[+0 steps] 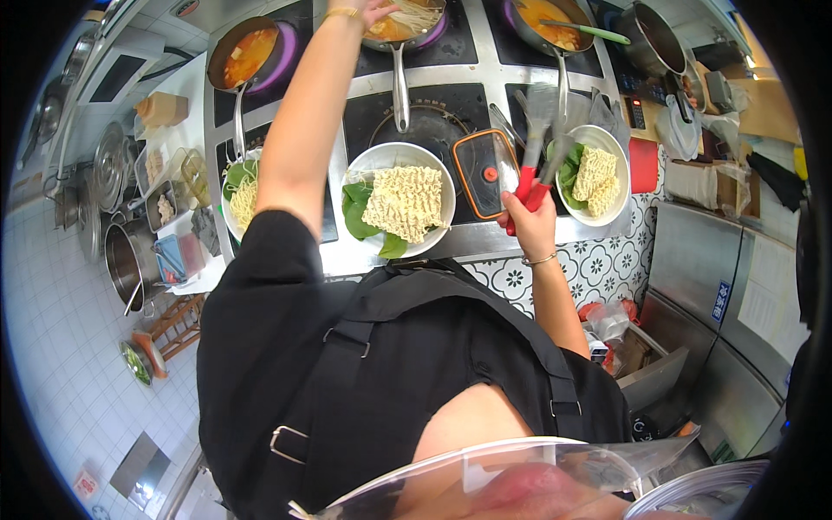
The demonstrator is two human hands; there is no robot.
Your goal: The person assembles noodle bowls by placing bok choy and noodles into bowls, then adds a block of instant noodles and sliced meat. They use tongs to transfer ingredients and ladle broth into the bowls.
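My left hand (377,12) reaches over the middle pan (390,45), cut off by the top edge. Beside its fingers, pale enoki mushrooms (416,18) lie in orange broth; whether the fingers hold any is unclear. My right hand (538,224) grips the red handles of metal tongs (534,140), whose ends are blurred and point away from me. Left of the tongs lies an orange-rimmed glass lid (478,185). A white bowl (448,201) before me holds an instant noodle block (404,203) on green leaves. The right bowl (623,188) holds noodle pieces and leaves.
Left stands a pan of red-orange soup (250,55); at right, another soup pan (549,29) holds a green-handled utensil (598,32). A dark pot (653,45) is beyond it. A bowl with thin noodles (244,201) is partly behind my left arm. Pan handles extend towards me.
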